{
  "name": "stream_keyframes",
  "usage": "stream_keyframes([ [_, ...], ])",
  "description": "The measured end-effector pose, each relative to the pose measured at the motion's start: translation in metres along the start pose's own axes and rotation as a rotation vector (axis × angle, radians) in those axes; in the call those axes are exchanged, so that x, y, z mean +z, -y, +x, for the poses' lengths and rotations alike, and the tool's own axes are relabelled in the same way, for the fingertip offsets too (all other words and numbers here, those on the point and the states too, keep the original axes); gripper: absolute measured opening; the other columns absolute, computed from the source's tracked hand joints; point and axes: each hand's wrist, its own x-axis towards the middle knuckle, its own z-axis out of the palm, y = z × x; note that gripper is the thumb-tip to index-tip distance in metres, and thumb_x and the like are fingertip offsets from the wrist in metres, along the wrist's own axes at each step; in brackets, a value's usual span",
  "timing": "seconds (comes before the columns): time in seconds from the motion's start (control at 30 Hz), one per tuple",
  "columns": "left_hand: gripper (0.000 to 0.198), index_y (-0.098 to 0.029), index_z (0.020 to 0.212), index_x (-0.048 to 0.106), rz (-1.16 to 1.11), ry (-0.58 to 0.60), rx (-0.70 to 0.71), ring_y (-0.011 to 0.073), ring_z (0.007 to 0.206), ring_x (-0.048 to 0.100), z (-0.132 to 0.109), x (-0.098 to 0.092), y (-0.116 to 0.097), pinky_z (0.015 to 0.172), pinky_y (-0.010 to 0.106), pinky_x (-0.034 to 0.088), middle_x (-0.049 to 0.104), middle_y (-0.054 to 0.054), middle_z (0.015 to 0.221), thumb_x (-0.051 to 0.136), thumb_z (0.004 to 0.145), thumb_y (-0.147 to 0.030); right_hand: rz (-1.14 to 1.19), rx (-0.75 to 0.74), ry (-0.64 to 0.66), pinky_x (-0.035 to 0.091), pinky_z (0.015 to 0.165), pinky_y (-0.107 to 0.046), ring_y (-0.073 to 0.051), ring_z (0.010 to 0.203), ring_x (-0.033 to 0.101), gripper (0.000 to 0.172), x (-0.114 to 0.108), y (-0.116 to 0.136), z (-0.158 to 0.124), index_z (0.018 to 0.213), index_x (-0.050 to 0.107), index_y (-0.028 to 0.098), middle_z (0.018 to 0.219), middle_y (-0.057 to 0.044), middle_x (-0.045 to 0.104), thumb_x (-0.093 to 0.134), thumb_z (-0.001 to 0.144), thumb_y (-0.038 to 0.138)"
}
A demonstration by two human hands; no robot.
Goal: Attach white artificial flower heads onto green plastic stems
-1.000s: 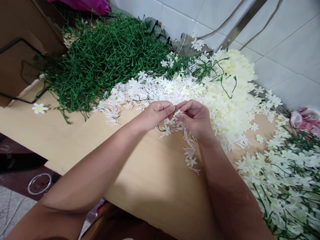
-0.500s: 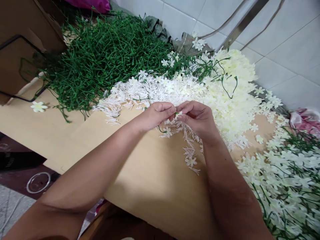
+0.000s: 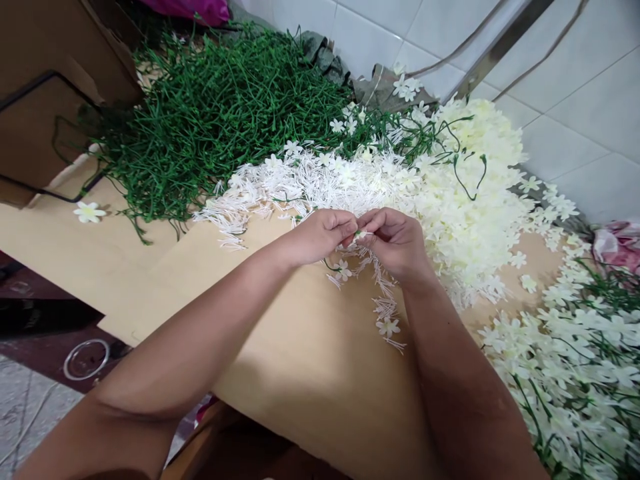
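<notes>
Over the middle of the board my left hand [image 3: 323, 235] pinches a green plastic flower stem [image 3: 329, 268], whose curved end hangs below the fingers. Its green tip shows between the two hands. My right hand [image 3: 395, 241] is closed at that tip, thumb and finger on a small white flower piece [image 3: 367, 234]; the fingers cover most of it. Fingertips of both hands nearly touch. Just behind them lies a heap of white stamens [image 3: 320, 183]. A white flower [image 3: 343, 270] rests below the hands, and another [image 3: 388, 327] lies nearer on the board.
Green stems [image 3: 225, 113] are heaped at the back left, beside a cardboard box [image 3: 65, 100]. Cream petals [image 3: 480, 193] pile up at the right. Assembled flowers with stems [image 3: 570, 360] fill the near right. A tiled wall [image 3: 575, 127] stands behind the board [image 3: 300, 373].
The whole view has shifted slightly, so things sit a little further right. Both hands stay together at the stem's tip, with only small finger movement.
</notes>
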Motion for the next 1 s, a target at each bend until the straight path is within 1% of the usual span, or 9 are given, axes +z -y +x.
stream_keyframes([
  [0.13, 0.037, -0.016, 0.053, 0.042, 0.032, 0.003, -0.057, 0.0063, 0.05, 0.031, 0.001, 0.001, -0.004, 0.057, 0.022, 0.028, 0.035, -0.007, 0.051, 0.045, 0.09, -0.018, 0.043, 0.064, -0.046, 0.05, 0.059, -0.023, -0.009, 0.063, 0.062, 0.024, 0.0, -0.002, 0.001, 0.058, 0.059, 0.018, 0.07, 0.002, 0.067, 0.082, 0.056, 0.014],
  [0.23, 0.036, -0.015, 0.053, 0.043, -0.001, -0.02, -0.067, 0.0063, 0.051, 0.032, 0.002, 0.001, -0.002, 0.057, 0.022, 0.028, 0.038, -0.006, 0.052, 0.047, 0.089, -0.017, 0.086, 0.124, -0.06, 0.049, 0.057, -0.022, -0.009, 0.059, 0.061, 0.029, 0.0, -0.003, 0.002, 0.059, 0.06, 0.018, 0.066, 0.003, 0.066, 0.088, 0.051, 0.019],
  [0.33, 0.035, -0.015, 0.056, 0.046, -0.109, -0.031, -0.044, 0.0062, 0.05, 0.032, 0.003, -0.001, 0.002, 0.053, 0.022, 0.026, 0.041, -0.005, 0.054, 0.049, 0.089, -0.026, 0.097, 0.17, -0.052, 0.049, 0.055, -0.023, -0.01, 0.056, 0.061, 0.031, -0.001, -0.004, 0.002, 0.067, 0.064, 0.019, 0.059, 0.004, 0.064, 0.089, 0.053, 0.029],
  [0.4, 0.037, -0.015, 0.057, 0.048, -0.173, -0.028, -0.033, 0.0059, 0.049, 0.032, 0.002, -0.002, 0.005, 0.051, 0.022, 0.025, 0.041, -0.005, 0.054, 0.051, 0.088, -0.034, 0.105, 0.171, -0.017, 0.051, 0.056, -0.024, -0.011, 0.057, 0.063, 0.032, -0.001, -0.003, 0.001, 0.07, 0.064, 0.019, 0.059, 0.004, 0.064, 0.088, 0.056, 0.035],
  [0.57, 0.04, -0.016, 0.058, 0.048, -0.215, -0.004, -0.006, 0.0054, 0.046, 0.03, 0.001, -0.003, 0.009, 0.047, 0.022, 0.022, 0.042, -0.005, 0.053, 0.054, 0.086, -0.045, 0.135, 0.15, 0.029, 0.058, 0.064, -0.028, -0.012, 0.06, 0.066, 0.033, 0.0, -0.002, -0.001, 0.069, 0.062, 0.02, 0.062, 0.003, 0.067, 0.086, 0.06, 0.041],
  [0.7, 0.042, -0.016, 0.057, 0.047, -0.186, -0.012, 0.023, 0.0055, 0.047, 0.031, 0.001, -0.001, 0.009, 0.048, 0.021, 0.024, 0.041, -0.004, 0.053, 0.05, 0.089, -0.042, 0.258, 0.16, 0.01, 0.061, 0.065, -0.031, -0.012, 0.058, 0.066, 0.03, 0.001, -0.003, -0.001, 0.071, 0.062, 0.022, 0.061, 0.006, 0.066, 0.082, 0.064, 0.043],
  [0.8, 0.043, -0.016, 0.056, 0.047, -0.174, -0.022, 0.037, 0.0057, 0.049, 0.032, 0.001, 0.0, 0.006, 0.05, 0.021, 0.027, 0.04, -0.005, 0.053, 0.048, 0.091, -0.039, 0.294, 0.168, 0.021, 0.062, 0.067, -0.031, -0.01, 0.058, 0.065, 0.028, 0.002, -0.003, -0.001, 0.071, 0.063, 0.023, 0.061, 0.007, 0.065, 0.082, 0.066, 0.042],
  [0.9, 0.041, -0.016, 0.057, 0.046, -0.159, -0.062, 0.017, 0.0065, 0.053, 0.035, 0.0, 0.002, 0.002, 0.053, 0.02, 0.03, 0.04, -0.005, 0.055, 0.049, 0.091, -0.039, 0.303, 0.19, 0.011, 0.062, 0.068, -0.03, -0.009, 0.057, 0.064, 0.03, 0.003, -0.004, 0.0, 0.069, 0.062, 0.022, 0.061, 0.007, 0.065, 0.083, 0.064, 0.042],
  [1.0, 0.033, -0.016, 0.063, 0.047, -0.152, -0.105, -0.013, 0.0071, 0.056, 0.038, 0.0, 0.003, -0.002, 0.057, 0.02, 0.034, 0.041, -0.006, 0.058, 0.053, 0.09, -0.034, 0.327, 0.209, -0.019, 0.061, 0.068, -0.03, -0.009, 0.057, 0.063, 0.033, 0.004, -0.006, 0.001, 0.067, 0.06, 0.022, 0.061, 0.007, 0.063, 0.085, 0.06, 0.043],
])
